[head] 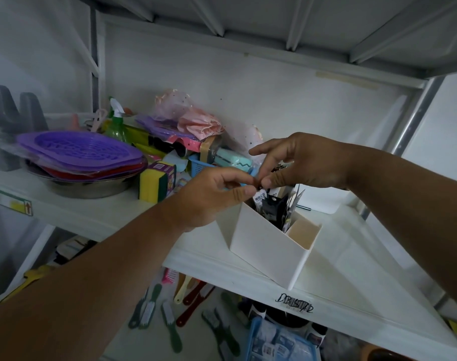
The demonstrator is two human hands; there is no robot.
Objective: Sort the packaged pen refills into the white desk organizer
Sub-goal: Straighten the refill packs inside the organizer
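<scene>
White desk organizer (264,246) sits on white shelf (352,256), near its front edge. Packaged pen refills (275,204) stand upright in organizer's rear compartment; front compartment shows bare tan interior. Left hand (209,196) and right hand (297,162) meet just above the refills, fingertips of both pinching the top of one dark packet, probably the same one, view blurry there. Right index finger extended, not gripping. Left along the shelf: purple baskets (79,152) stacked in metal bowl (92,186), yellow sponge (152,183), green spray bottle (116,126). Brushes (167,316) lie on lower shelf.
</scene>
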